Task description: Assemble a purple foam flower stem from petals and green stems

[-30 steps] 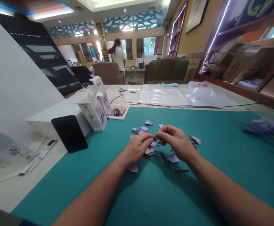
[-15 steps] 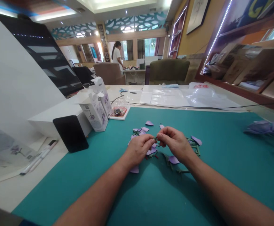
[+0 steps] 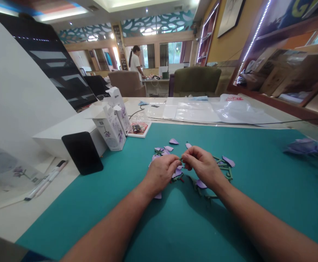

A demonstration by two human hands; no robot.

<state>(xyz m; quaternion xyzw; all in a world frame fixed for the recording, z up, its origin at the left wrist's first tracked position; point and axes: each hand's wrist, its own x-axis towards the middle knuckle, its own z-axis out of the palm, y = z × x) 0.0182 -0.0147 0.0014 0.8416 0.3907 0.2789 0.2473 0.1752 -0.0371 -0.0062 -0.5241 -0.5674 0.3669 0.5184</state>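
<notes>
My left hand (image 3: pixel 161 173) and my right hand (image 3: pixel 202 166) meet above a teal cutting mat (image 3: pixel 246 203). Their fingertips pinch a thin green stem piece (image 3: pixel 181 159) from both sides. Most of it is hidden by my fingers. Lilac paper petals lie around my hands, among them one petal (image 3: pixel 173 141) above them and another (image 3: pixel 228 161) to the right. A cluster of green paper stems (image 3: pixel 223 163) sits just beyond my right hand. A further petal (image 3: pixel 158 195) shows only as a sliver under my left hand.
Left of the mat stand white product boxes (image 3: pixel 109 127), a black phone (image 3: pixel 82 153) and white pens (image 3: pixel 46 189). Finished lilac flowers (image 3: pixel 306 146) lie at the right. Behind the mat is a plastic sheet (image 3: pixel 216 112). A person (image 3: pixel 135 62) stands at a far table.
My hands stay together on the stem, shifting only slightly. The left hand now covers more of the petal beneath it. The person in the background has turned and moved slightly.
</notes>
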